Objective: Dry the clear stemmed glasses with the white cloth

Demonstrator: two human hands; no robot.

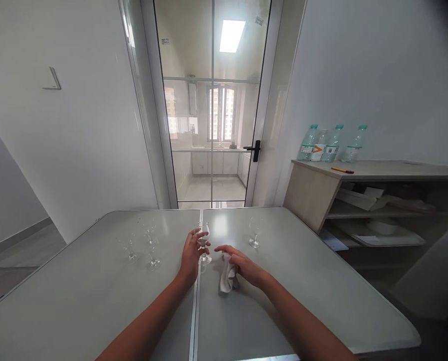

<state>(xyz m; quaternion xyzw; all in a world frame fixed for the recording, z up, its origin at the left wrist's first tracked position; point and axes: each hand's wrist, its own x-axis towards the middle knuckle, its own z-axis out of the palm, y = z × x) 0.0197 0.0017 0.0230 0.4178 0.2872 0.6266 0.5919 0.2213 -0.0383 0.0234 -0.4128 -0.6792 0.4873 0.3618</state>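
My left hand (191, 254) is wrapped round a small stemmed wine glass (204, 241), which stands upright near the seam of the grey table. Its foot shows below my fingers. To the right, my right hand (242, 263) grips a crumpled white cloth (227, 276) that hangs down toward the tabletop, with the index finger reaching toward the glass. Another stemmed glass (254, 234) stands upright beyond my right hand. On the left part of the table are several more clear glasses, among them one glass (155, 258) closest to my left hand.
The grey table (96, 301) fills the foreground. At the right is a wooden shelf unit (314, 190) with several plastic bottles (332, 145) and an orange-handled item (342, 170) on top. Behind the table stands a glass door (227, 115) with a black handle (256, 150).
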